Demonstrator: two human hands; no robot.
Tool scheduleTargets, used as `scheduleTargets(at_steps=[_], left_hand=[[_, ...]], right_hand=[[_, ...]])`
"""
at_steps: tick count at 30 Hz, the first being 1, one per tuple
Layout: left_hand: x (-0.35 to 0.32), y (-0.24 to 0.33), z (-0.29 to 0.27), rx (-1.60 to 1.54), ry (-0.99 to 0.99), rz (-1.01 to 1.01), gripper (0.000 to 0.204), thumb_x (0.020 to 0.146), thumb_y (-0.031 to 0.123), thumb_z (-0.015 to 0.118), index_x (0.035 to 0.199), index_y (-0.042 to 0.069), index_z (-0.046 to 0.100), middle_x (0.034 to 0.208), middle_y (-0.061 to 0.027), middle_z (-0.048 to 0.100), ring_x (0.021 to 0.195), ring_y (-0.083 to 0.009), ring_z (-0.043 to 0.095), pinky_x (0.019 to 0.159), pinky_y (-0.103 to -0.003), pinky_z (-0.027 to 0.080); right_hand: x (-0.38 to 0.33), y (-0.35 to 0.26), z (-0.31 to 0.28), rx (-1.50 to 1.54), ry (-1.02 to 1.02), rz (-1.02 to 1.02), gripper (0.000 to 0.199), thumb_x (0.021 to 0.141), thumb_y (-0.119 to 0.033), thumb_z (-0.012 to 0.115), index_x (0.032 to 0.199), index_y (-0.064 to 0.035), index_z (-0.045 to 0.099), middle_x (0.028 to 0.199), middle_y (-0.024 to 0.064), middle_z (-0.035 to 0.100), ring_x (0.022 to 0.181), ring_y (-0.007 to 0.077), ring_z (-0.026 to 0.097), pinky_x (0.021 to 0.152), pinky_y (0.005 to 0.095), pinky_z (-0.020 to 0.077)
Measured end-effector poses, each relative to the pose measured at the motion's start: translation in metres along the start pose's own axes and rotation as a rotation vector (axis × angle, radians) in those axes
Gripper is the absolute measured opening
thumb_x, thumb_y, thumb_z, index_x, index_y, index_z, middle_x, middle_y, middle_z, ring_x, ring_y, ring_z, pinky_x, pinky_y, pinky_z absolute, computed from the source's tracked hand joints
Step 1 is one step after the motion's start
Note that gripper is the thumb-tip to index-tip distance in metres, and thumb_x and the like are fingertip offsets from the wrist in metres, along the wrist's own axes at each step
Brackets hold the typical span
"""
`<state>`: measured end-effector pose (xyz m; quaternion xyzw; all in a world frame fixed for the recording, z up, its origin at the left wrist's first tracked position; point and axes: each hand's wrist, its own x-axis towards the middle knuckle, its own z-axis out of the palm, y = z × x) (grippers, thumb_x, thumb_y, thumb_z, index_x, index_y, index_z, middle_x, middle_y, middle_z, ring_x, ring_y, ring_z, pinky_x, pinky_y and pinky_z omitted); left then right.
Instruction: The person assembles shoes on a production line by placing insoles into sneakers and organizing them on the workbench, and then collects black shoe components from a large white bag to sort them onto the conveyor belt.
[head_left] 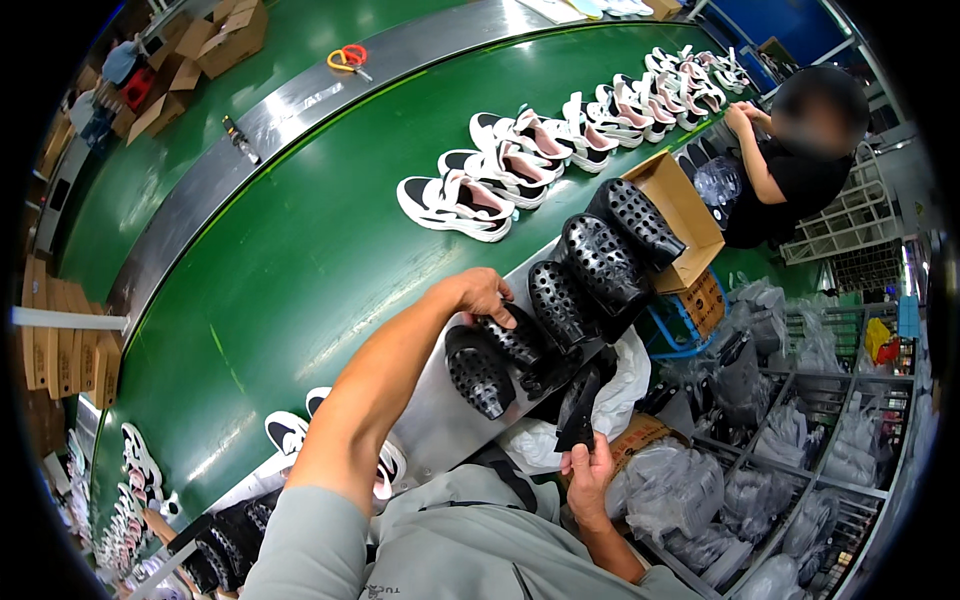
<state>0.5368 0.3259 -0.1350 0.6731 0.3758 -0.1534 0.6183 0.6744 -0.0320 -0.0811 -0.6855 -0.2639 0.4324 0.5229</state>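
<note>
My left hand (482,293) is closed on the end of a black perforated shoe form (516,343), shaped like a shoe and dotted with round holes. Beside it, on the metal edge of the belt, lies another such form (478,374). Several more, among them a large one (604,258), lie to the right in a row. Low on the right, my right hand (590,475) grips a thin, dark, insole-like piece (577,418) by its near end. Behind that piece is a white plastic bag (628,375) with dark contents that I cannot make out.
White-and-black sneakers (462,207) run in rows along the green conveyor belt (290,270). An open cardboard box (690,215) borders the forms. A co-worker (810,160) sits at the far right. Racks with plastic-wrapped items (675,485) stand to my right. Scissors (350,60) lie on the far rail.
</note>
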Motion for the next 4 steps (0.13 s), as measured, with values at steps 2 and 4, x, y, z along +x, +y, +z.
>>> scheduleTargets(at_steps=[2,4], left_hand=[[-0.0066,0.0041,-0.0037,0.005,-0.007,-0.028,0.078,0.071,0.033,0.091,0.137,0.005,0.061,0.109,-0.0181,0.07,0.071,-0.0264,0.069,0.057,-0.033,0.058],[-0.0024,0.0037,-0.0028,0.19,0.023,0.044,0.082,0.074,0.038,0.088,0.145,0.01,0.055,0.123,-0.0214,0.068,0.098,-0.0315,0.069,0.084,-0.041,0.058]], right_hand=[[0.0028,-0.0013,-0.0003,-0.001,0.019,-0.001,0.032,0.101,-0.03,0.062,0.115,-0.002,0.056,0.079,0.0019,0.059,0.065,0.0078,0.053,0.058,0.022,0.0433],[0.007,-0.0026,-0.0028,-0.025,0.018,0.005,0.034,0.101,-0.031,0.062,0.116,-0.0017,0.056,0.079,0.0025,0.059,0.065,0.0084,0.053,0.059,0.0223,0.0436]])
